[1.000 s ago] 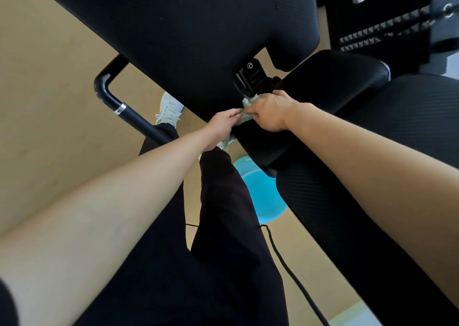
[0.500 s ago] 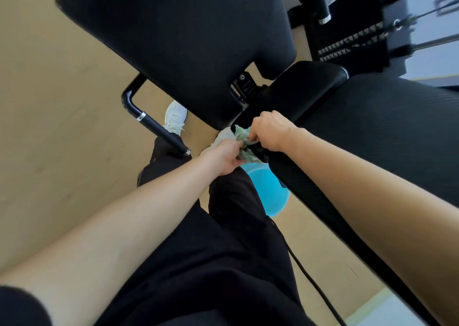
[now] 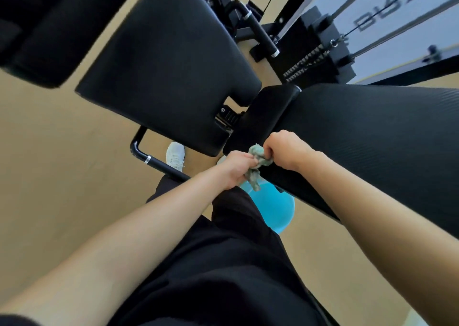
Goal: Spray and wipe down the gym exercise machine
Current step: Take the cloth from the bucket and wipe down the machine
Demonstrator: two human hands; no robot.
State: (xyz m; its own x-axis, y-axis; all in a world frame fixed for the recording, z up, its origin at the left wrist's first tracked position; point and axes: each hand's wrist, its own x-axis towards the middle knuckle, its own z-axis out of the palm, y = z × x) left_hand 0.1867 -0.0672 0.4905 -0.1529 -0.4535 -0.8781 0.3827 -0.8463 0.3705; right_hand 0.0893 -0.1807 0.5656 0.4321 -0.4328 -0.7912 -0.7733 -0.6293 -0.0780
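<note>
Both left hand point(image 3: 236, 170), right hand point(image 3: 285, 149) clench crumpled cloth point(image 3: 257, 151) (fuzzy, green) by ribbed pad point(image 3: 372, 139).

A crumpled pale-green cloth point(image 3: 258, 161) is sitting between the left hand point(image 3: 233, 170) and the right hand point(image 3: 285, 151), both gripping it against the near edge of a long black padded rest point(image 3: 372, 139) stretching off to the right. A flat black padded seat point(image 3: 169, 77) is lying left of and beyond the hands. A round blue plastic tub point(image 3: 273, 206) is standing below the cloth, partly under the rest. A white laced shoe point(image 3: 175, 155) is standing just behind a bent black metal handle bar point(image 3: 159, 163).
</note>
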